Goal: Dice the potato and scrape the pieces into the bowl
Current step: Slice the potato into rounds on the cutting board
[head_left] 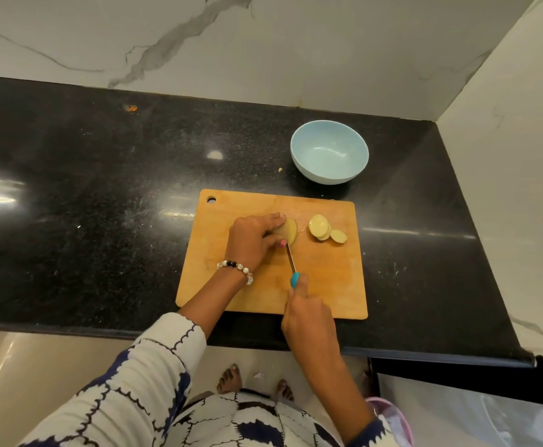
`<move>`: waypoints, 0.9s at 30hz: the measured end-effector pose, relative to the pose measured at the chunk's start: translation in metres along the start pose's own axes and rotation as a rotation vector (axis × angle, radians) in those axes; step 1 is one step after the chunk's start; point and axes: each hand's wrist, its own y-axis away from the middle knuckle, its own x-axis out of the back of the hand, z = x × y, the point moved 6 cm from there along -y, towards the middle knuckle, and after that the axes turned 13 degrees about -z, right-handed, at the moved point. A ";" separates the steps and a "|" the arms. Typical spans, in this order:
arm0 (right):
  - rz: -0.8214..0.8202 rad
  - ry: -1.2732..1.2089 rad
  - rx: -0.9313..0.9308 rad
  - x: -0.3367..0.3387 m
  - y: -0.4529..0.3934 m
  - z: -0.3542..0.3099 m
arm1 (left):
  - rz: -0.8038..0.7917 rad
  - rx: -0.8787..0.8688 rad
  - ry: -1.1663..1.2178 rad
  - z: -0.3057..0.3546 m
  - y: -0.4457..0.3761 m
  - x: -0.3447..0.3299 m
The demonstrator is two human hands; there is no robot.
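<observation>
Head view: left hand (253, 242) pins potato (289, 232), right hand (309, 321) holds knife (292, 262).

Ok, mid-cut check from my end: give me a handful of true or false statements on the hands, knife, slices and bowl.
1. The left hand holds the potato on the cutting board. True.
2. The right hand grips a red-handled knife. False: the knife has a blue handle.
3. The bowl already holds potato pieces. False: it is empty.
4. Cut slices lie on the board to the right of the blade. True.
5. The bowl stands on the board. False: it stands on the black counter beyond the board.
</observation>
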 end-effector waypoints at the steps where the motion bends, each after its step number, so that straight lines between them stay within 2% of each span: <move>1: 0.017 0.013 0.007 -0.005 0.006 0.003 | -0.002 0.006 0.013 0.000 -0.001 0.001; 5: 0.080 0.034 0.041 -0.006 0.010 0.011 | -0.039 0.035 0.024 -0.001 -0.002 0.001; 8: 0.061 0.023 0.037 0.010 -0.010 0.020 | -0.067 0.046 -0.017 0.000 -0.002 0.000; 12: 0.113 0.046 0.032 0.031 -0.024 0.023 | -0.120 0.038 -0.084 0.004 -0.004 0.000; 16: 0.177 -0.116 0.064 0.051 -0.018 0.019 | -0.158 0.001 -0.154 0.004 -0.004 -0.001; 20: 0.152 -0.276 0.154 0.058 -0.006 0.002 | -0.096 0.013 -0.115 0.002 0.000 -0.002; 27: 0.118 -0.156 0.105 0.050 -0.009 -0.012 | -0.052 0.015 -0.073 0.002 -0.001 0.000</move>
